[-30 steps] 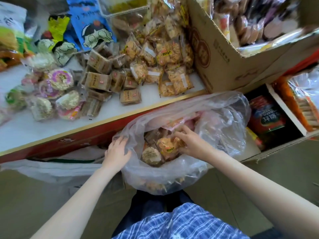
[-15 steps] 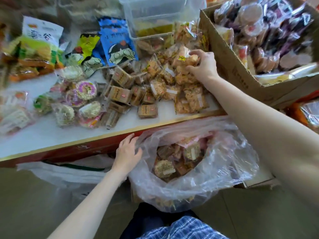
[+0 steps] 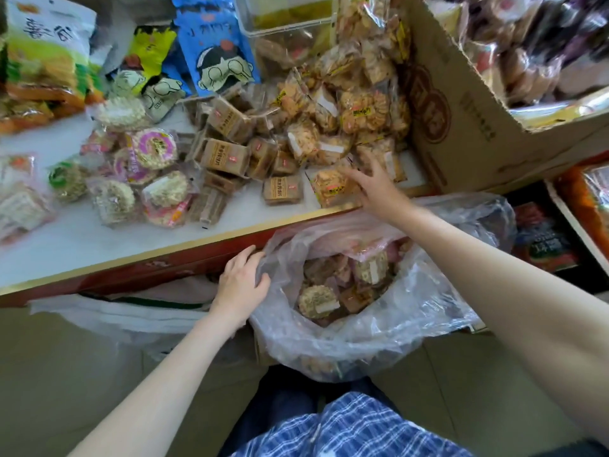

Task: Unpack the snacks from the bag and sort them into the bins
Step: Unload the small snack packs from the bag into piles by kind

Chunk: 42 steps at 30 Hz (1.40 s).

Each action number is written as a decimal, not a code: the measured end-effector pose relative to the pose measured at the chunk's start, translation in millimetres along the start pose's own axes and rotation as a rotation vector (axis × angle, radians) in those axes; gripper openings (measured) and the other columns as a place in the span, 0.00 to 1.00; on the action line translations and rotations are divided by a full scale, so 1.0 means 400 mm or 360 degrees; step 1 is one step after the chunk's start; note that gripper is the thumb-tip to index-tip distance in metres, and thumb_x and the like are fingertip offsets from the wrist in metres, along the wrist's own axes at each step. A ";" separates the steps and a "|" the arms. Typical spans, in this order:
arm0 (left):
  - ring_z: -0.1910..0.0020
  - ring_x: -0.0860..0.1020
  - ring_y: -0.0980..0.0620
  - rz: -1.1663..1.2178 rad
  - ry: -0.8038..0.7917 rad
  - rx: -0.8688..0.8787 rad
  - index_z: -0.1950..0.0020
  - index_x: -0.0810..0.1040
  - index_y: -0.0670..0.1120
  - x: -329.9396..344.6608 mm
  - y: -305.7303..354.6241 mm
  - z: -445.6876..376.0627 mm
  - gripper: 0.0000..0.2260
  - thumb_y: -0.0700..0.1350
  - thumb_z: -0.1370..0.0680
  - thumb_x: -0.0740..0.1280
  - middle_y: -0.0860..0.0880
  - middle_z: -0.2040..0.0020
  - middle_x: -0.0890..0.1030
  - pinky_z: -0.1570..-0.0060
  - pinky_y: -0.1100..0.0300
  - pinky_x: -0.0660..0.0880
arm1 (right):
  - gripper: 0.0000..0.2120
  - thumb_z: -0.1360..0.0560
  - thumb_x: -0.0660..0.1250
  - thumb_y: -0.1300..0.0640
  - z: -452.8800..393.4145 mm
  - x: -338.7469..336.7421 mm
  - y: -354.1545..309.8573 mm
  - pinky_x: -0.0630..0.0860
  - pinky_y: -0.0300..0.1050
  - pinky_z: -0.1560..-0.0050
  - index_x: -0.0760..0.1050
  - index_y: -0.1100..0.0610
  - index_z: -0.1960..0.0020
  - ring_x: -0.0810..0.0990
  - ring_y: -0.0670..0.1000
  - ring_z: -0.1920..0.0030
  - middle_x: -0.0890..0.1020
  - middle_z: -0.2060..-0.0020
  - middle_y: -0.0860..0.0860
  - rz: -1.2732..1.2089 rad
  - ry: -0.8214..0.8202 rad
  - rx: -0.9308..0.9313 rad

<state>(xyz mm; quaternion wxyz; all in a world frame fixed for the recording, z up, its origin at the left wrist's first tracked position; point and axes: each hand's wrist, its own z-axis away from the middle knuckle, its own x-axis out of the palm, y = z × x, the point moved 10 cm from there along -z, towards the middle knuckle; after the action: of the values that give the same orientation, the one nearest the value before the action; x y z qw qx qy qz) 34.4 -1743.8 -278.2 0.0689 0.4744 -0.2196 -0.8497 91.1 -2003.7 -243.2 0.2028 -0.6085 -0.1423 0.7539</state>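
Two hands: left (image 3: 242,285) gripping bag (image 3: 379,334), right (image 3: 379,189) outstretched

One wide-angle camera sat on my head, facing forward and steeply down. It viewed the table (image 3: 99,239) edge and the plastic bag (image 3: 379,331) on my lap at close range, with both my forearms entering from the bottom of the view.
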 end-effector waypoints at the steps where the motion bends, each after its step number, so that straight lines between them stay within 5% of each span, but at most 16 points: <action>1: 0.26 0.57 0.46 0.0015 -0.0004 0.0007 0.27 0.65 0.45 0.001 0.002 0.002 0.21 0.45 0.21 0.60 0.47 0.25 0.60 0.29 0.52 0.55 | 0.24 0.25 0.60 0.72 0.015 -0.024 0.002 0.64 0.51 0.33 0.69 0.58 0.31 0.56 0.63 0.26 0.54 0.26 0.62 0.0033 0.0121 -0.0044; 4: 0.26 0.57 0.46 0.0086 -0.0023 0.0046 0.28 0.65 0.47 0.010 0.009 0.006 0.21 0.44 0.20 0.60 0.48 0.25 0.60 0.29 0.53 0.55 | 0.12 0.27 0.63 0.70 0.121 -0.088 0.011 0.71 0.50 0.43 0.78 0.65 0.45 0.74 0.62 0.41 0.75 0.42 0.63 -0.0086 0.0432 -0.0090; 8: 0.27 0.57 0.45 0.0090 -0.0118 0.0055 0.27 0.65 0.48 0.051 0.007 0.016 0.21 0.44 0.21 0.61 0.47 0.25 0.60 0.30 0.53 0.56 | 0.07 0.25 0.64 0.65 0.299 0.014 0.107 0.74 0.48 0.57 0.79 0.63 0.51 0.80 0.57 0.58 0.81 0.60 0.56 -0.0196 0.0231 0.0347; 10: 0.27 0.58 0.45 0.0084 -0.0150 0.0038 0.27 0.64 0.49 0.064 0.003 0.025 0.22 0.45 0.21 0.61 0.47 0.25 0.60 0.30 0.52 0.56 | 0.15 0.26 0.66 0.61 0.329 0.123 0.162 0.74 0.48 0.51 0.75 0.64 0.40 0.79 0.59 0.49 0.80 0.49 0.59 -0.0129 -0.0065 0.0551; 12: 0.27 0.58 0.45 0.0054 -0.0164 0.0032 0.27 0.64 0.49 0.071 -0.001 0.035 0.22 0.45 0.21 0.61 0.47 0.25 0.60 0.30 0.52 0.56 | 0.35 0.27 0.70 0.56 0.323 0.231 0.196 0.68 0.49 0.37 0.58 0.61 0.26 0.68 0.60 0.33 0.65 0.30 0.61 -0.0189 -0.0383 0.0678; 14: 0.26 0.57 0.45 0.0026 -0.0160 0.0021 0.27 0.64 0.49 0.071 -0.008 0.044 0.21 0.45 0.20 0.60 0.47 0.25 0.60 0.30 0.52 0.56 | 0.48 0.29 0.72 0.51 0.304 0.313 0.203 0.65 0.50 0.32 0.43 0.57 0.23 0.61 0.60 0.28 0.48 0.24 0.60 -0.0255 -0.0564 0.0759; 16: 0.26 0.57 0.45 -0.0002 -0.0172 0.0007 0.27 0.64 0.49 0.075 -0.015 0.052 0.21 0.45 0.20 0.60 0.48 0.25 0.59 0.29 0.52 0.56 | 0.52 0.31 0.73 0.49 0.300 0.372 0.206 0.67 0.52 0.33 0.40 0.54 0.23 0.64 0.63 0.30 0.41 0.24 0.60 -0.0209 -0.0676 0.0801; 21: 0.26 0.57 0.45 -0.0019 -0.0203 -0.0042 0.27 0.64 0.48 0.095 -0.028 0.070 0.21 0.44 0.20 0.60 0.47 0.25 0.60 0.30 0.53 0.56 | 0.42 0.31 0.72 0.47 0.337 0.425 0.197 0.61 0.62 0.31 0.53 0.52 0.25 0.59 0.70 0.30 0.50 0.26 0.58 0.0015 -0.0684 0.0735; 28: 0.26 0.56 0.45 -0.0067 -0.0254 -0.0047 0.26 0.63 0.49 0.108 -0.029 0.090 0.21 0.44 0.20 0.59 0.47 0.25 0.58 0.30 0.52 0.55 | 0.40 0.29 0.70 0.50 0.350 0.453 0.126 0.71 0.57 0.41 0.51 0.52 0.25 0.68 0.67 0.37 0.58 0.29 0.59 0.0360 -0.0734 0.0377; 31: 0.27 0.57 0.43 -0.0056 -0.0280 -0.0085 0.27 0.64 0.49 0.113 -0.051 0.090 0.21 0.44 0.20 0.59 0.45 0.25 0.59 0.30 0.51 0.57 | 0.36 0.31 0.71 0.52 0.357 0.435 0.091 0.73 0.50 0.45 0.58 0.53 0.28 0.75 0.61 0.44 0.69 0.35 0.58 -0.0026 -0.0749 0.0324; 33: 0.27 0.58 0.43 -0.0024 -0.0266 -0.0111 0.27 0.64 0.49 0.115 -0.062 0.088 0.20 0.43 0.20 0.59 0.45 0.25 0.59 0.30 0.51 0.58 | 0.27 0.31 0.70 0.55 0.353 0.379 0.063 0.73 0.41 0.54 0.67 0.54 0.34 0.77 0.53 0.52 0.78 0.49 0.52 -0.0377 -0.0676 0.0321; 35: 0.27 0.58 0.44 0.0020 -0.0232 -0.0124 0.28 0.66 0.49 0.113 -0.064 0.085 0.20 0.42 0.20 0.58 0.45 0.25 0.60 0.31 0.51 0.59 | 0.14 0.29 0.69 0.58 0.346 0.313 0.031 0.68 0.29 0.64 0.71 0.52 0.46 0.74 0.45 0.62 0.76 0.62 0.44 -0.0564 -0.0585 0.0259; 39: 0.29 0.61 0.45 0.0132 -0.0083 -0.0078 0.31 0.70 0.47 0.085 -0.057 0.082 0.17 0.40 0.21 0.59 0.45 0.28 0.63 0.32 0.52 0.60 | 0.07 0.27 0.65 0.66 0.322 0.208 -0.029 0.65 0.36 0.66 0.73 0.54 0.58 0.67 0.44 0.70 0.72 0.69 0.45 -0.0873 -0.0299 0.0175; 42: 0.32 0.66 0.47 0.0319 0.0162 -0.0080 0.34 0.73 0.44 0.022 -0.074 0.086 0.16 0.39 0.21 0.60 0.46 0.31 0.68 0.33 0.54 0.63 | 0.07 0.23 0.64 0.62 0.269 0.140 -0.078 0.75 0.47 0.56 0.77 0.60 0.47 0.80 0.50 0.56 0.82 0.56 0.53 -0.1109 -0.0124 0.0198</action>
<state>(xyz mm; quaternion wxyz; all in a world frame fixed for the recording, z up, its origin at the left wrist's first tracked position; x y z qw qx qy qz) 3.7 -1709.7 -282.4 0.1763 0.4906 -0.2408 -0.8187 -19.5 -1945.9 -253.5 0.4788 -0.4808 -0.3028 0.6693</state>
